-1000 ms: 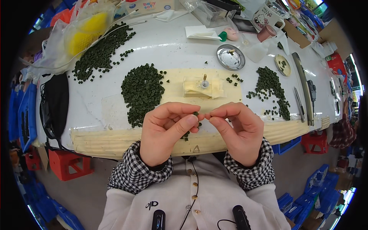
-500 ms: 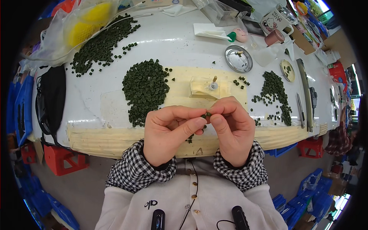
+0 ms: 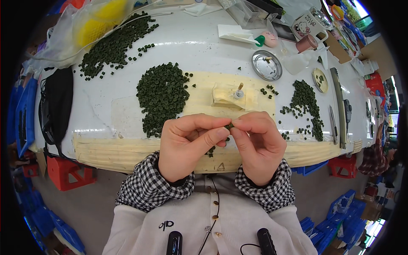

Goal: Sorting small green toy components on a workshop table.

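Note:
A small dark green part [image 3: 229, 126] is pinched between the fingertips of both hands, just above the table's near edge. My left hand [image 3: 187, 144] grips it from the left, thumb and forefinger pressed together. From the other side, the thumb and forefinger of my right hand [image 3: 260, 144] close on it too. The fingers cover most of the part. Several more green pieces [image 3: 210, 151] lie below my left hand's fingers. Beyond the hands stands a tape-covered block [image 3: 227, 98] with a short metal post [image 3: 238, 93] on it.
A large pile of green parts [image 3: 163, 97] lies left of the block, another pile [image 3: 110, 46] at the far left, and a third [image 3: 304, 100] at the right. A round metal lid [image 3: 267, 65], tweezers [image 3: 332, 123] and a mug [image 3: 307, 26] are on the right. A black bag [image 3: 59, 108] lies left.
The view has shifted slightly. Both hands stay together on the small part, with only a slight change in the right fingers.

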Available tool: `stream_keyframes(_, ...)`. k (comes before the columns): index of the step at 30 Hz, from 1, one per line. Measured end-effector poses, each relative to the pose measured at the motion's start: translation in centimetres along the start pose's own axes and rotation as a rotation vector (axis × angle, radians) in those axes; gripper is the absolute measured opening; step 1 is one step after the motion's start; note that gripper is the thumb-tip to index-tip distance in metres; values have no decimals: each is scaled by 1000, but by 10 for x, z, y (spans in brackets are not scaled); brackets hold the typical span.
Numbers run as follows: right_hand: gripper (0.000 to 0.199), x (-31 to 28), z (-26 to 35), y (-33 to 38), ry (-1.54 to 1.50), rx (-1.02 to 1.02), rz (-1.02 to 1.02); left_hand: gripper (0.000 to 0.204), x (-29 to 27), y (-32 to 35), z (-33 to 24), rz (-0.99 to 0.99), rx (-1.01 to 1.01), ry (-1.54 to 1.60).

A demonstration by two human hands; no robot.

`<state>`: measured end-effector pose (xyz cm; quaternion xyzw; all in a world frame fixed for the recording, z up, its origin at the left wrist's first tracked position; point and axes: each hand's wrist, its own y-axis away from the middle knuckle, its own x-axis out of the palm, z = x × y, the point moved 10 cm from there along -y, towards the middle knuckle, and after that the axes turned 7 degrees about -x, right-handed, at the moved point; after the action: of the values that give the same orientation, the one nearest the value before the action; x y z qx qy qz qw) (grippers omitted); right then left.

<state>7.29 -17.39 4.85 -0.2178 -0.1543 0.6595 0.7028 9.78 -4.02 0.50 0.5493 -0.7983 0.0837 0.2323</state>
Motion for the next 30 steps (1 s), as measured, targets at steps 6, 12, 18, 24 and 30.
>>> stream_keyframes(6, 29, 6, 19, -1, 225, -165, 72, 18, -3, -2, 6, 34, -65, 72)
stream_keyframes(12, 32, 11, 28, 0, 327, -256, 131, 17, -1, -2, -2, 72, -60, 50)
stream_keyframes(18, 34, 9, 12, -1, 141, -96, 199, 18, 2, 5, -24, 34, 200, -210)
stream_keyframes(24, 33, 14, 28, -2, 391, -285, 228, 22, -2, 2, -17, 45, 117, -143)
stream_keyframes(30, 32, 7, 16, -2, 144, -113, 191, 24, 3, 7, -31, 50, 275, -297)
